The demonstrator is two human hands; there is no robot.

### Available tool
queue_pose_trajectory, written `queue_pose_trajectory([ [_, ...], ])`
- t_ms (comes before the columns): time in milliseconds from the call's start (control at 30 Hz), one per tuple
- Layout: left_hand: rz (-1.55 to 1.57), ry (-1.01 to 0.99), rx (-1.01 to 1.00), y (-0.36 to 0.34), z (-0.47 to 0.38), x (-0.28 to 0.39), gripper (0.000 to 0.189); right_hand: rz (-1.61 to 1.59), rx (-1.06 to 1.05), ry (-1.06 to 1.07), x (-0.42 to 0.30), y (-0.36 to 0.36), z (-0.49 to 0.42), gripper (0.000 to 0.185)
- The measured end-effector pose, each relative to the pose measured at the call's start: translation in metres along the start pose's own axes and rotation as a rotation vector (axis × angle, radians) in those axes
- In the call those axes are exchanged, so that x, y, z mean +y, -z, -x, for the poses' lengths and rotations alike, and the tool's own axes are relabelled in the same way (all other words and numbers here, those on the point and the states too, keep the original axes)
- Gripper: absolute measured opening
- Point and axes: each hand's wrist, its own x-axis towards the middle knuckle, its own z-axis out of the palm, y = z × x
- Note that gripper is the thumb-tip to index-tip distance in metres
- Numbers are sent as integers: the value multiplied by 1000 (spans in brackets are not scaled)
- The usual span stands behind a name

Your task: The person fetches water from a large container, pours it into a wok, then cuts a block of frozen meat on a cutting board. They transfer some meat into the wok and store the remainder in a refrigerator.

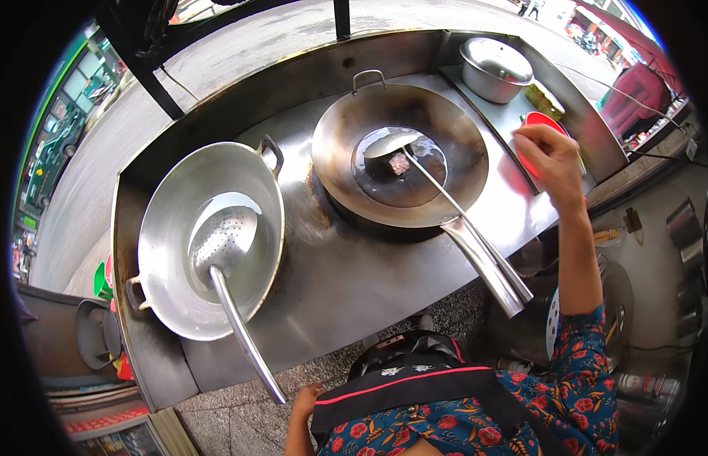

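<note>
My right hand [548, 159], its fingers curled, is over a red container [541, 119] at the right side of the steel counter. Whether the fingers hold anything is hidden. My left hand [309, 395] hangs low beside my black apron [399, 383], partly covered by it. In the middle stands a long-handled wok [468, 119] with dark, clear liquid in its bottom. A pinkish lump, seemingly raw meat [398, 164], sits in that liquid. The bowl of a metal ladle [391, 145] rests beside the lump, its handle lying along the wok's handle [485, 268].
Left of the wok, a large two-handled pan [171, 228] holds clear liquid and a perforated skimmer [231, 231], whose handle juts past the counter's front edge. A lidded metal pot [494, 77] stands at the back right. Raised steel walls [263, 100] border the counter [354, 285].
</note>
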Motion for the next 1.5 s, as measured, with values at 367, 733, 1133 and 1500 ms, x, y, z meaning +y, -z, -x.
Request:
queue_pose_trajectory([
  [367,165,302,-84,23,33,-12,38,-53,-205,34,-92,-62,20,10],
  [733,84,227,-186,54,-7,52,40,293,-329,-428,-13,27,122,31],
  [1133,-46,255,-85,24,-15,55,40,158,-320,-283,26,35,142,36],
  [1500,176,318,-96,7,-13,64,38,-739,-326,-821,-7,30,122,38],
])
